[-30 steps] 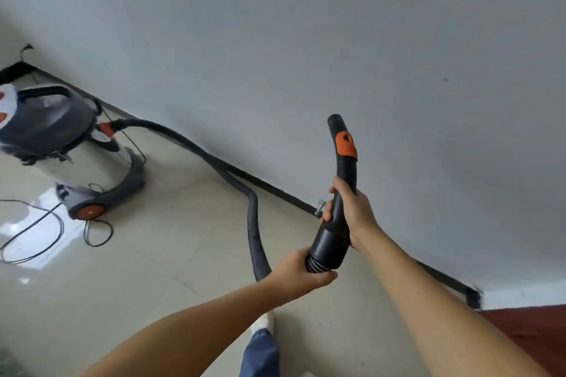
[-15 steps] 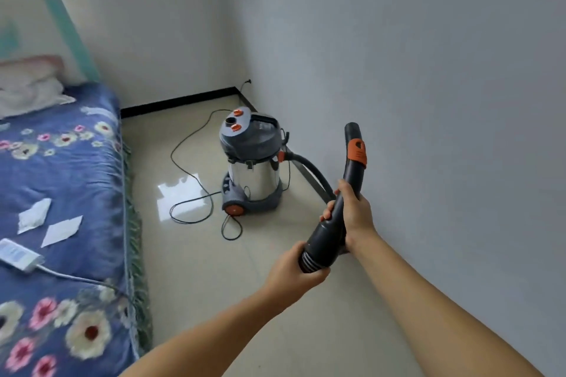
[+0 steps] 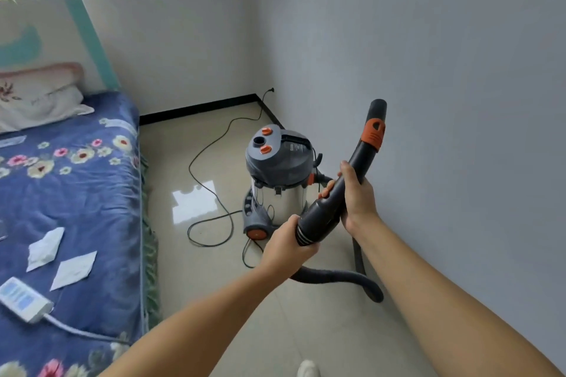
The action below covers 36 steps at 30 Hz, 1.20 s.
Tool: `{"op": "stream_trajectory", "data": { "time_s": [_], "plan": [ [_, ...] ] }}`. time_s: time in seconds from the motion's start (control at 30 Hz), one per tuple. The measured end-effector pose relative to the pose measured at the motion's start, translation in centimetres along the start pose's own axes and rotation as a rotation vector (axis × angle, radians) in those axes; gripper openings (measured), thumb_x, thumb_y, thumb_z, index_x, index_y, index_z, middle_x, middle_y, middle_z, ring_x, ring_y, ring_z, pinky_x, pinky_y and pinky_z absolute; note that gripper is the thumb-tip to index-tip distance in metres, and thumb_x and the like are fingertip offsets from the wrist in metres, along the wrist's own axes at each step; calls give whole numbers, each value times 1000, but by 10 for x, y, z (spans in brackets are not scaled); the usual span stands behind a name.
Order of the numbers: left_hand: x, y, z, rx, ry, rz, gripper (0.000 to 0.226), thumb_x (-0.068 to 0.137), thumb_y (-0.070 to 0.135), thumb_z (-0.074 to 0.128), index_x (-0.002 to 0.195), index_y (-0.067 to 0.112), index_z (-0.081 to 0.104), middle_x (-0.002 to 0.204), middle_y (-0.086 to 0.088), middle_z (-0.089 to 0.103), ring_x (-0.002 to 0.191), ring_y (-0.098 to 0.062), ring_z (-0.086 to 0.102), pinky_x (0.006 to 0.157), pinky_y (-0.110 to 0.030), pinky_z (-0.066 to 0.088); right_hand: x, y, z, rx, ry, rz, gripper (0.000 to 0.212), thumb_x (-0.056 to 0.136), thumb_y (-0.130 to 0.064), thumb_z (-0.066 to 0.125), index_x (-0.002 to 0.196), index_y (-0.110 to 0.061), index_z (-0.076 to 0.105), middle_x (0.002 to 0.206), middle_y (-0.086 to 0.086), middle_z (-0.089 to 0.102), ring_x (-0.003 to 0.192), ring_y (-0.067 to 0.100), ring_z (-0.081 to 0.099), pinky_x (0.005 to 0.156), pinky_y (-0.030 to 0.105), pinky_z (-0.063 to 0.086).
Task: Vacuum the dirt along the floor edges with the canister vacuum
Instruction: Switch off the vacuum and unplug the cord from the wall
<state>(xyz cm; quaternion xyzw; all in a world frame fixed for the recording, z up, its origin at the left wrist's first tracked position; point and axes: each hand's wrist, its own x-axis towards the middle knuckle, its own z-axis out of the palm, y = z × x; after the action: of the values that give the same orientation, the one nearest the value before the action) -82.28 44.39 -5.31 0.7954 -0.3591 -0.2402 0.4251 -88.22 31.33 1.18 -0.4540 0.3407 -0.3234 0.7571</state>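
Visibly unlabelled canister vacuum (image 3: pixel 280 174), hands gripping hose handle (image 3: pixel 343 184), writing unreadable

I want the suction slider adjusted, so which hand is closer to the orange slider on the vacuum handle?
Right. The right hand grips the curved handle just below the orange slider; the left hand holds the hose cuff lower down, farther away.

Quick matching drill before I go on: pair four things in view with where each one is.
Things:
1. steel-bodied canister vacuum
2. black curved hose handle
3. white folded papers
4. black power cord

Places:
A. on the blue floral bedspread
B. looped on the tiled floor
C. near the corner
D. in both hands

Pairs: 1-C, 2-D, 3-A, 4-B
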Motion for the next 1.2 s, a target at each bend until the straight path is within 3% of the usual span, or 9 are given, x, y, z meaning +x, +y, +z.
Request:
{"op": "stream_trajectory", "data": {
  "time_s": [0.2,0.47,0.77,0.97,1.03,1.1,1.2],
  "plan": [
    [122,1,-5,-133,0,-37,34,78,18,73,105,25,53,88,9,62,81,0,59,60,-7,44,123,-17,31,-149,-207,-95,20,92,-29,60,88,-11,53,58,7,56,53,22,56,71,40,53],
    [253,-13,-22,-326,-8,-235,36,79,15,71,110,22,53,99,-1,64,92,-10,60,77,-24,54,262,-15,88,-327,-219,-37,19,94,-28,60,93,-10,55,59,6,58,54,22,59,69,39,55],
    [391,-80,-53,-196,-290,-278,41,78,19,74,114,12,57,107,-6,66,102,-19,62,89,-35,54,387,31,129,-314,-21,64,12,95,-25,59,93,-14,52,55,4,56,47,18,55,59,33,52],
    [481,-145,-84,-113,-710,-323,48,82,30,71,125,19,53,118,-2,64,108,-15,61,98,-33,50,460,80,149,-351,125,155,12,95,-25,58,93,-15,53,55,3,56,46,17,55,56,30,52],
    [510,-167,-94,-24,-782,-374,47,88,33,66,129,19,51,122,-3,62,106,-15,60,95,-28,49,478,94,145,-353,179,189,12,95,-26,58,92,-16,53,54,2,56,45,16,55,55,28,53],
    [537,-191,-102,60,-669,-417,40,91,29,62,128,17,52,118,-6,64,102,-18,62,90,-29,50,493,109,137,-321,225,236,12,95,-25,58,90,-16,52,53,2,55,43,16,54,56,30,52],
    [569,-222,-106,229,-368,-406,27,94,22,55,118,11,57,104,-8,66,92,-22,63,85,-35,54,507,128,125,-270,277,297,13,95,-23,59,89,-15,50,51,2,54,43,19,52,57,33,50]
  ]
}}
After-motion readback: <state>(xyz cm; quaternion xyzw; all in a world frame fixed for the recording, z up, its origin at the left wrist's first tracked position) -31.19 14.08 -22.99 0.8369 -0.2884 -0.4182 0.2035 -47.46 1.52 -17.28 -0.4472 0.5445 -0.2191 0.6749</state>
